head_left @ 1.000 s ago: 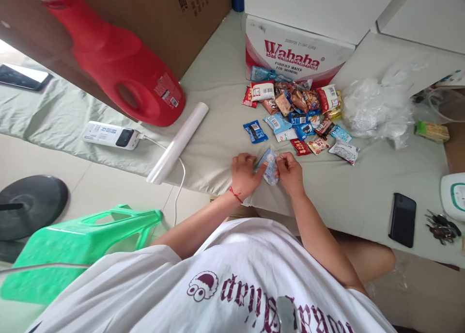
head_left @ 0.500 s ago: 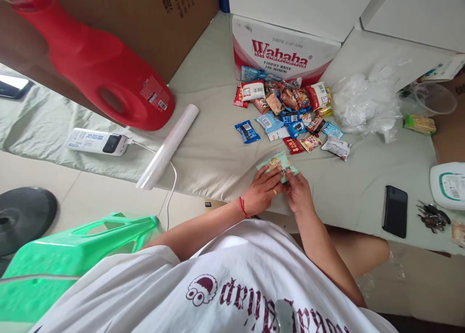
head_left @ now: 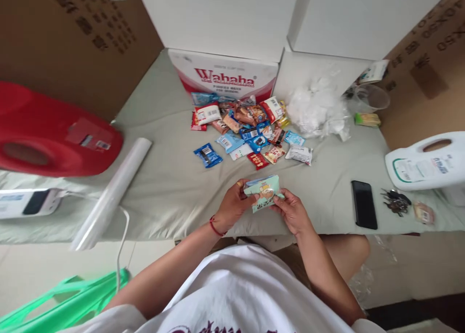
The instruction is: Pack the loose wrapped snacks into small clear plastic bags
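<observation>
A pale green snack packet (head_left: 266,190) with a cartoon figure and dark lettering is held up near the front edge of the cloth-covered surface. My left hand (head_left: 234,204) grips its left side, thumb across the front and the fingers behind. On its right edge, my right hand (head_left: 291,209) pinches the wrapper between thumb and fingers. Beyond the hands lies a pile of small wrapped snacks (head_left: 250,117) in red, blue, white and brown. A blue packet (head_left: 208,155) rests a little apart at the pile's left, and a white packet (head_left: 299,155) at its right front.
Behind the pile stands a Wahaha carton (head_left: 225,76), with crumpled clear plastic (head_left: 316,107) beside it. Leftward are a plastic film roll (head_left: 112,192), a power bank (head_left: 31,203) and a red jug (head_left: 54,134). Rightward lie a phone (head_left: 364,204), keys (head_left: 395,202) and a white jug (head_left: 425,161).
The green packet was flat on the cloth under both hands; now it is lifted and tilted, gripped at both sides. My left hand has shifted to its left side. The view has turned rightward.
</observation>
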Motion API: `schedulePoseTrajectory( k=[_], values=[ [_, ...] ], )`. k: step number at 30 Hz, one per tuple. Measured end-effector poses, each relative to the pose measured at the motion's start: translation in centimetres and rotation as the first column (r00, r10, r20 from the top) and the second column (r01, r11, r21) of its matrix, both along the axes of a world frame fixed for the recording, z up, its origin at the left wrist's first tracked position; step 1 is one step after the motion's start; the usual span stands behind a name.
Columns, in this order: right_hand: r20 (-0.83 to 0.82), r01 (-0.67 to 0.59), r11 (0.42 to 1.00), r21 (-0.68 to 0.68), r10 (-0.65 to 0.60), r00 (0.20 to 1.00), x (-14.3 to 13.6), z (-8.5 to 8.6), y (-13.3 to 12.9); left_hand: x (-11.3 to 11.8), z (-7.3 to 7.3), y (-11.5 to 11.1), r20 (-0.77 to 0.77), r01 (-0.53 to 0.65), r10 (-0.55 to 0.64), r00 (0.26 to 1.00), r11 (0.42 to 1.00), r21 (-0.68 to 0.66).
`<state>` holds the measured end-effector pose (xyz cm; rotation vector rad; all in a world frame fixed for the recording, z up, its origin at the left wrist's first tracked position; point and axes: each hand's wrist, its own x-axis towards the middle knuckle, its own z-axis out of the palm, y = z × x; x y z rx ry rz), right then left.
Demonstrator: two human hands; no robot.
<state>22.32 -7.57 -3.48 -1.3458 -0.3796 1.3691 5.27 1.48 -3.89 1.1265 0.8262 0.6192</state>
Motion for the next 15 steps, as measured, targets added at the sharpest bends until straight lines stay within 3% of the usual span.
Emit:
schedulePoseTrajectory(
  k=[2,4,6,8,10,12,15],
  values=[
    [0.117,-0.008,1.000,-0.012,0.010,0.993,2.7,0.6,-0.7,0.8,0.1,0.1,-0.016,0.089,-0.088,0.996,0.995,0.038],
    [0.211,0.108,0.994,0.028,-0.112,0.971,6.9,1.3,-1.0,1.0,-0.1,0.2,-0.106,0.105,-0.088,0.990,0.979,0.173],
    [0.249,0.314,0.940,0.131,-0.338,0.908,12.8,2.0,-0.8,0.5,-0.4,0.7,-0.221,0.057,0.028,0.975,0.929,0.365],
    [0.282,0.503,0.832,0.234,-0.553,0.784,19.7,2.4,0.0,-1.1,-0.9,1.4,-0.307,-0.001,0.197,0.931,0.844,0.536],
    [0.351,0.646,0.731,0.219,-0.677,0.647,26.8,2.4,1.4,-3.5,-1.6,2.1,-0.369,-0.041,0.378,0.849,0.744,0.667],
    [0.507,0.714,0.677,0.178,-0.685,0.523,32.8,1.9,3.2,-6.3,-2.3,2.4,-0.429,-0.024,0.538,0.726,0.643,0.766],
    [0.732,0.644,0.739,0.197,-0.548,0.406,38.8,0.9,6.2,-10.1,-3.2,1.9,-0.538,0.148,0.619,0.572,0.568,0.810]
  ],
)
